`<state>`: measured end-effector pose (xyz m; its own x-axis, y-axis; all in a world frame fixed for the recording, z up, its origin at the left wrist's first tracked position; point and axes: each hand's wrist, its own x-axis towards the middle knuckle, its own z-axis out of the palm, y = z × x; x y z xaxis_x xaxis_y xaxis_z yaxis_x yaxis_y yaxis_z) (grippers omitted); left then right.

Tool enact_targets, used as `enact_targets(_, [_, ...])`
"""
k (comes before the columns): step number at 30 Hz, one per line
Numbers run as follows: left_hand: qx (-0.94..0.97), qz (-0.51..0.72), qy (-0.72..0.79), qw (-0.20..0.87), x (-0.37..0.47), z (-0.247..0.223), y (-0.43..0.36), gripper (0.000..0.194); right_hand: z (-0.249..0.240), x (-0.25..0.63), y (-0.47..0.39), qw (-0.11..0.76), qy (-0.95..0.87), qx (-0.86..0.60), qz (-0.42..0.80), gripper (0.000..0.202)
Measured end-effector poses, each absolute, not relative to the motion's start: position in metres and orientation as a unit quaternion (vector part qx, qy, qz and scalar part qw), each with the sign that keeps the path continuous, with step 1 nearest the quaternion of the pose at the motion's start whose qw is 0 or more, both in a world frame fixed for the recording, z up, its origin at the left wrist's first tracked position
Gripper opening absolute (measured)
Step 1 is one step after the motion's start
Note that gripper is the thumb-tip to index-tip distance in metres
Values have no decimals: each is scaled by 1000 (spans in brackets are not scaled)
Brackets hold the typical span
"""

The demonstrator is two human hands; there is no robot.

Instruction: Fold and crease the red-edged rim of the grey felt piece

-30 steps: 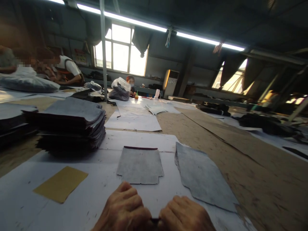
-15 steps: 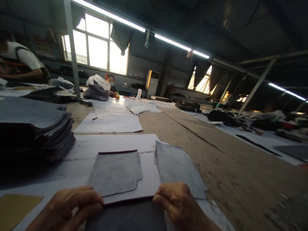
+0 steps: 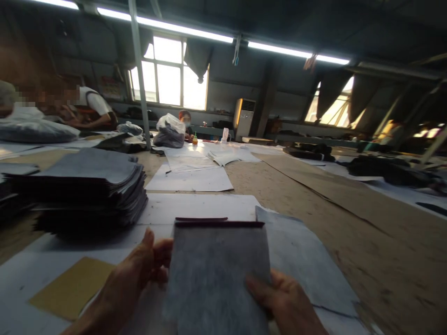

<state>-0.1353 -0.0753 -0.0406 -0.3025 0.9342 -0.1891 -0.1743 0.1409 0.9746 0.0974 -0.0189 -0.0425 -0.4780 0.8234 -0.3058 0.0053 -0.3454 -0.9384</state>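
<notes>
The grey, flat panel with a dark-red edge [image 3: 220, 274] now hides most of another above the counter [image 3: 394, 270]; the right hand [image 3: 284, 298] has shifted to pinch its side, the left hand's [image 3: 139, 267] fingers loosely spread alongside.

No readable text, labels, brands, numbers or signs appear anywhere.
</notes>
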Motion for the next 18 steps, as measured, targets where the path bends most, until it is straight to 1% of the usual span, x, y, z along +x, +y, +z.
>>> enact_targets(2, [321,571,557,510,-133,-42,-72,75,-40,88,-2,291,-512,-467,660,24])
enact_targets(3, [341,553,575,498,-133,-43,-69,72,-40,83,7,284,-524,-481,643,20])
enact_targets(6, [411,464,655,432,-134,-49,-61,49,-42,69,30,257,-551,-489,625,13])
enact_targets(8, [419,435,684,409,-135,-53,-58,41,-45,61,39,232,-578,-494,607,12])
enact_targets(10, [409,426,712,380,-137,-55,-57,38,-48,54,43,204,-610,-504,576,13])
enact_targets(12, [404,401,748,340,-138,-56,-58,34,-50,51,45,189,-648,-522,521,13])
enact_targets(16, [405,333,812,258,-139,-54,-59,28,-51,49,47,183,-720,-568,354,27])
enact_targets(18, [408,302,831,229,-138,-52,-59,27,-50,49,47,170,-743,-582,283,31])
